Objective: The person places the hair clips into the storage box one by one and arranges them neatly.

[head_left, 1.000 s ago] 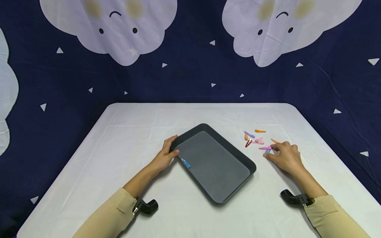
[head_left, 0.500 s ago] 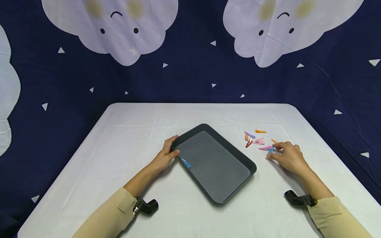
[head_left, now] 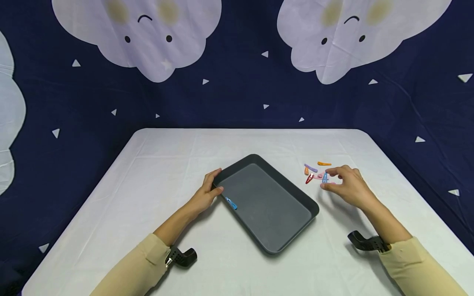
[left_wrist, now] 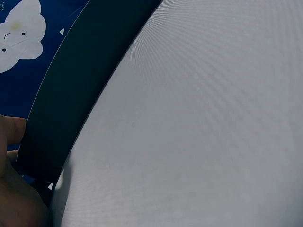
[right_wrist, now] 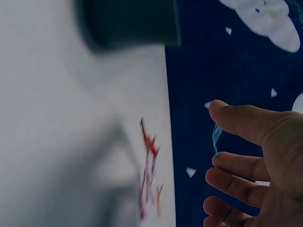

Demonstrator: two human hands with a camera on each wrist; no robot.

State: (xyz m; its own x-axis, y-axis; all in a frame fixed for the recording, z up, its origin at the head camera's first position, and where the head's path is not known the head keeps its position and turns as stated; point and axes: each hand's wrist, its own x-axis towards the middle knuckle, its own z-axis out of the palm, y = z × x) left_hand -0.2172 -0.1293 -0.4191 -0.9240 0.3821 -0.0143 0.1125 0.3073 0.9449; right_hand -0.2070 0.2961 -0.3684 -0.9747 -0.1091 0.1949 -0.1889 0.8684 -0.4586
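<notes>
My left hand [head_left: 201, 200] grips the far-left corner of a dark grey baking tray [head_left: 268, 205], its thumb over the rim. In the left wrist view, the tray's outer wall [left_wrist: 71, 90] fills the upper left beside the fingers. Inside the tray, a blue snap hair clip [head_left: 231, 203] lies against the left wall. My right hand [head_left: 349, 187] pinches another blue hair clip [head_left: 325, 177] between thumb and fingertip, raised over the white table. The right wrist view shows this clip edge-on [right_wrist: 217, 138].
Several hair clips lie loosely grouped right of the tray: orange [head_left: 324, 163], purple [head_left: 310, 167], red [head_left: 309, 179] and pink ones partly hidden behind the right hand. A white cloth [head_left: 177, 156] covers the table. Behind hangs a dark blue curtain [head_left: 237, 98] with clouds.
My right hand has picked up the blue clip from beside the pink one, lifted it and moved it slightly left. The left hand and tray have stayed put.
</notes>
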